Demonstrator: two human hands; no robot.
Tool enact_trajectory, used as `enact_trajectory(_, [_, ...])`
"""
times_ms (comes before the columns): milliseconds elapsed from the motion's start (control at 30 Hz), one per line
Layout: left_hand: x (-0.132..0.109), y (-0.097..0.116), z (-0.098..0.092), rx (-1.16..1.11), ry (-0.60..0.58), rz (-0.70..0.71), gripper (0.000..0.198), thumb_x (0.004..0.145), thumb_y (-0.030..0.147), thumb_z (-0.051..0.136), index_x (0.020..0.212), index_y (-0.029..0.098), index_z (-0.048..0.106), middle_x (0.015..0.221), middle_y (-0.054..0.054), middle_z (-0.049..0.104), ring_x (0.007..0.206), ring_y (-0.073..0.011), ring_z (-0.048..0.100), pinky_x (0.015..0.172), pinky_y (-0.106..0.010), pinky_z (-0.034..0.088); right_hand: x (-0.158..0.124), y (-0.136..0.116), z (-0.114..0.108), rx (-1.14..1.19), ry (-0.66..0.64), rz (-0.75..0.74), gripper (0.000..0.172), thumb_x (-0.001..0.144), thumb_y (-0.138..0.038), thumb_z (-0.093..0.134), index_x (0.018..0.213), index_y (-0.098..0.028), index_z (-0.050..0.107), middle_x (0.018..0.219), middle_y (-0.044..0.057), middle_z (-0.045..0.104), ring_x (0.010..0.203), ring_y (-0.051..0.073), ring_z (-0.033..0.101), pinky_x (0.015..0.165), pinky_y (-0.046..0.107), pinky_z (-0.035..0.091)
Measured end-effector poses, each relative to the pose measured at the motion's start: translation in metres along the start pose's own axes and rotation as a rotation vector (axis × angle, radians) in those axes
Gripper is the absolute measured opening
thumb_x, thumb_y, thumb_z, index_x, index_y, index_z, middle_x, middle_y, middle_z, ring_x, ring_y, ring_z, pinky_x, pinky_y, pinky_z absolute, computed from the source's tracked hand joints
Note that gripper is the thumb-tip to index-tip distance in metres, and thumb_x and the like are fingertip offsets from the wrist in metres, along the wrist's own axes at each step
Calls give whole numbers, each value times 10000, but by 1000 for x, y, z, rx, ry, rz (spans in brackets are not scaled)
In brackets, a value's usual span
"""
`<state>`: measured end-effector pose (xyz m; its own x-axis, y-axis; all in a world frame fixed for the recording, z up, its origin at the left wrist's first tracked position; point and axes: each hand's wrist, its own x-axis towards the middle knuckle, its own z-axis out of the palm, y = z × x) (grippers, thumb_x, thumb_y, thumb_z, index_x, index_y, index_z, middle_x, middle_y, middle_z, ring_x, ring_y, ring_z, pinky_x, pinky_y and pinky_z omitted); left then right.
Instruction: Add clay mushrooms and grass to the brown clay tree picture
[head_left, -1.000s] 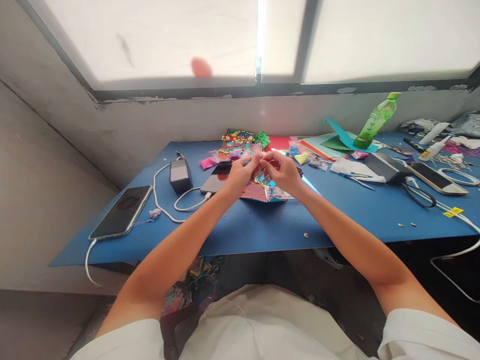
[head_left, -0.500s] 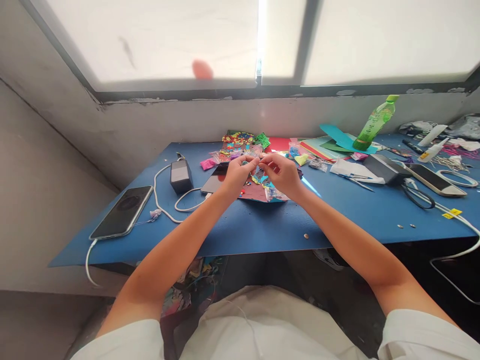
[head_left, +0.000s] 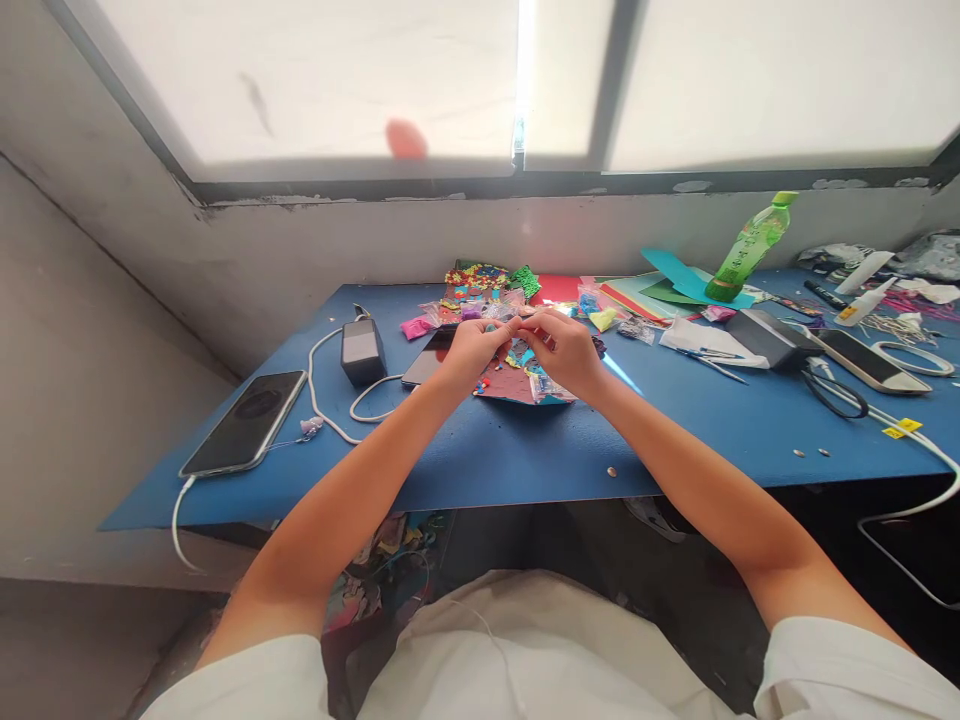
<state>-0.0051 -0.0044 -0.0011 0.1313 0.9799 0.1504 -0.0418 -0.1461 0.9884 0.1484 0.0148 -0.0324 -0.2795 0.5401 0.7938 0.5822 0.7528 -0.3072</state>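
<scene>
My left hand (head_left: 472,352) and my right hand (head_left: 566,347) meet over the middle of the blue table (head_left: 525,455), fingers curled and pinched together on a small clear bag (head_left: 510,322) of coloured bits. Just under the hands lies a dark red card (head_left: 510,385) covered with bright sequins and small packets. Behind it sits a heap of colourful sequin packets (head_left: 480,285). What exactly is pinched between the fingertips is too small to make out.
A phone (head_left: 244,422) on a white cable lies at the left, a dark charger brick (head_left: 360,350) beside it. Right side holds coloured paper sheets (head_left: 652,292), a green bottle (head_left: 750,245), black scissors (head_left: 836,392), another phone (head_left: 866,360) and glue tubes (head_left: 862,300).
Both hands have stayed over the card, with the fingertips drawing a little closer together. Nothing else on the table has moved.
</scene>
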Motion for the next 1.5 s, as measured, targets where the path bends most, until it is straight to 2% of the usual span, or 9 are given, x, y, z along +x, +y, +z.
enact_trajectory(167, [2,2,-1,12,-39,-24,435,753,326,745,430,141,520,432,9,452,400,-57,383,389,-193,264,1,2,-1,-8,-14,-15,119,900,-226,506,798,-206,563,821,45,636,704,162,567,593,252,416])
enact_trajectory(367, [7,3,-7,30,-120,-50,261,734,227,724,514,127,624,429,6,458,401,-60,380,377,-190,230,4,2,-5,13,-35,-53,143,887,-178,452,774,-205,536,798,46,618,684,157,542,587,251,407])
enact_trajectory(633, [10,1,-11,12,-225,-87,314,662,311,783,488,137,587,473,-3,461,425,-67,388,371,-194,217,6,-1,-13,13,-63,-89,194,896,-177,436,738,-207,543,774,36,613,637,138,514,593,246,396])
enact_trajectory(833, [7,7,-11,-43,-265,-89,318,624,299,815,513,133,569,534,0,461,462,-59,394,391,-188,242,7,-1,-14,38,-21,-87,213,918,-228,452,746,-207,575,769,33,621,650,136,531,621,250,418])
enact_trajectory(967, [6,11,-11,-63,-257,-50,306,633,305,793,533,140,556,557,8,440,486,-62,388,400,-184,245,8,-4,-13,79,33,-54,203,924,-278,474,801,-205,619,741,24,629,654,139,551,600,250,436])
enact_trajectory(1167, [6,11,-11,-33,-216,12,210,660,277,733,583,143,591,562,5,457,492,-67,385,414,-190,250,11,-7,-10,344,15,129,167,867,-324,567,845,-188,661,748,19,656,591,124,569,555,256,450])
enact_trajectory(1333, [5,11,-11,18,-228,41,188,696,284,679,603,138,604,548,9,463,497,-71,401,429,-194,274,11,-5,-8,369,5,174,236,843,-409,605,820,-183,666,684,7,651,520,110,545,528,258,440])
enact_trajectory(1500, [4,12,-10,58,-224,47,191,703,260,662,581,146,568,558,21,484,472,-63,402,429,-196,285,11,-8,-9,369,14,192,273,815,-449,622,759,-183,655,646,5,637,526,111,530,514,253,416])
